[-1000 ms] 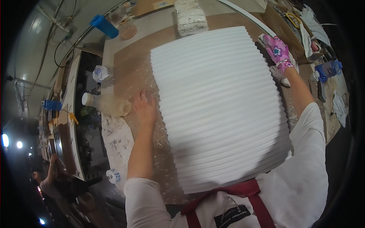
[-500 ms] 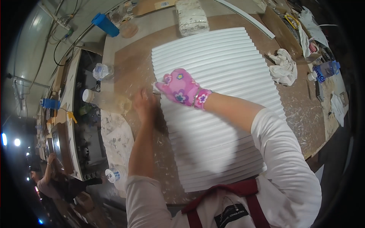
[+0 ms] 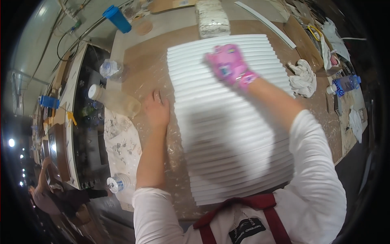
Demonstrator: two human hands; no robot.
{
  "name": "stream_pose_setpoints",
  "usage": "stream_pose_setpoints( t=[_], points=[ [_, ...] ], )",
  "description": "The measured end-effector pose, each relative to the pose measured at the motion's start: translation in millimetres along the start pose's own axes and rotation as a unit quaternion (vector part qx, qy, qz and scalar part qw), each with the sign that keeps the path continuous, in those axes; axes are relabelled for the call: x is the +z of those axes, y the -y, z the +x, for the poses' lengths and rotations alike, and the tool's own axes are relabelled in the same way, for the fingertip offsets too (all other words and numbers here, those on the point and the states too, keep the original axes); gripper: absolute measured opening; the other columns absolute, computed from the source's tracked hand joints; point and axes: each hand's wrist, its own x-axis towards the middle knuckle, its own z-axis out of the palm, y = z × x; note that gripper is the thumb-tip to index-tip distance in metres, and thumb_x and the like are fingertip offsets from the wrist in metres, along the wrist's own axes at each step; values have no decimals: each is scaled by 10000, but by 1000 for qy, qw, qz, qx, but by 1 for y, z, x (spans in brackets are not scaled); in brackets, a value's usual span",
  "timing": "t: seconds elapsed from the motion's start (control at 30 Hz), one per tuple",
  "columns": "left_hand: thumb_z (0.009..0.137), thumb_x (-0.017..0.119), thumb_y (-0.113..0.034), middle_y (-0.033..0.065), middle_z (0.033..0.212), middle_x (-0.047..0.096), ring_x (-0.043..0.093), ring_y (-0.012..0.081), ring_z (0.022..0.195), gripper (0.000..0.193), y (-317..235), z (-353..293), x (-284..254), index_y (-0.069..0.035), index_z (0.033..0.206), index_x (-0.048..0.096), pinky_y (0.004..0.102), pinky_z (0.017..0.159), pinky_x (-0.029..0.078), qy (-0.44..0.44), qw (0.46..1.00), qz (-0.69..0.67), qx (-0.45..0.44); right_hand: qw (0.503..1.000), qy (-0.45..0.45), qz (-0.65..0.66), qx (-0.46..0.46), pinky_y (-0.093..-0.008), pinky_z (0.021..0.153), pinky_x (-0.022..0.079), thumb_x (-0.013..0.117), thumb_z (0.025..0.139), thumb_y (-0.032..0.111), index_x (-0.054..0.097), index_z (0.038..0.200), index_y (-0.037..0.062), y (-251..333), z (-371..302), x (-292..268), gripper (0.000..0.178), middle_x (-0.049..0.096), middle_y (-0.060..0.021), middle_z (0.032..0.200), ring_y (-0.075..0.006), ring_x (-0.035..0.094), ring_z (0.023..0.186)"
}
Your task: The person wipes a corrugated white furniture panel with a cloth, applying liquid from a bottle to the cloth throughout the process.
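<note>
Many white ridged strips [image 3: 227, 110] lie side by side in a broad block on the brown board [image 3: 136, 57]. My right hand [image 3: 228, 65], in a pink floral glove, is over the upper part of the strips. Its fingers are curled and blurred by motion; whatever they hold cannot be made out. My bare left hand [image 3: 157, 109] rests on the board just beside the left ends of the strips. Its fingers lie loosely on the board, with nothing visible in them.
Left of the board lie a large clear bottle [image 3: 115, 101], smaller plastic bottles [image 3: 111, 69] and a stained cloth [image 3: 122, 138]. A wrapped white bundle [image 3: 213, 19] sits beyond the strips. At right are a crumpled rag [image 3: 302, 79], a cardboard box [image 3: 302, 38] and a bottle [image 3: 345, 84]. Another person [image 3: 53, 199] works far left.
My right hand has moved from the strips' left edge, beside my left hand, up and right across them. My left hand stays near that edge. The view has shifted slightly.
</note>
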Motion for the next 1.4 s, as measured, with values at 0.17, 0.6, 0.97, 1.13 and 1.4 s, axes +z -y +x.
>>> stream_pose_setpoints(
  t=[0.17, 0.6, 0.97, 1.13, 1.4],
  points=[
    [868, 576, -243, 138, 1377, 485, 453, 336, 1263, 471, 5, 0, -1, -69, 1303, 529, 475, 1056, 327, -4, 1000, -21, -3, 996, 84, 29, -6, -431, 882, 482, 469, 962, 375, 667, 1057, 200, 75, 32, 44, 281, 677, -132, 1038, -334, 633, 971],
    [904, 550, -267, 109, 1396, 461, 430, 280, 1294, 443, 2, 0, 3, -86, 1308, 529, 450, 1034, 335, 17, 999, 31, -18, 987, -59, 147, 13, -445, 665, 522, 531, 893, 205, 633, 932, 103, -11, 23, 34, 150, 639, -132, 782, -314, 637, 733],
    [905, 563, -279, 111, 1422, 439, 408, 303, 1310, 466, 3, -1, 2, -97, 1330, 505, 496, 1073, 288, 20, 999, -24, -24, 987, 116, -73, 81, -464, 808, 519, 501, 928, 279, 628, 1081, 218, -66, -3, 2, 208, 689, -92, 894, -286, 664, 865],
    [896, 573, -281, 118, 1396, 462, 425, 317, 1292, 471, 7, 1, 11, -85, 1320, 510, 480, 1072, 321, -6, 1000, 20, 14, 999, 28, -43, 13, -531, 901, 462, 461, 944, 244, 613, 1045, 168, -32, 5, 16, 198, 670, -105, 969, -319, 635, 1005],
    [908, 555, -213, 145, 1267, 552, 529, 342, 1157, 355, 8, 3, 6, -59, 1228, 565, 461, 969, 424, -31, 998, -2, 62, 996, 54, 72, -11, -443, 816, 455, 577, 895, 293, 622, 974, 204, 48, 21, 75, 127, 631, -61, 982, -252, 630, 885]
  ],
)
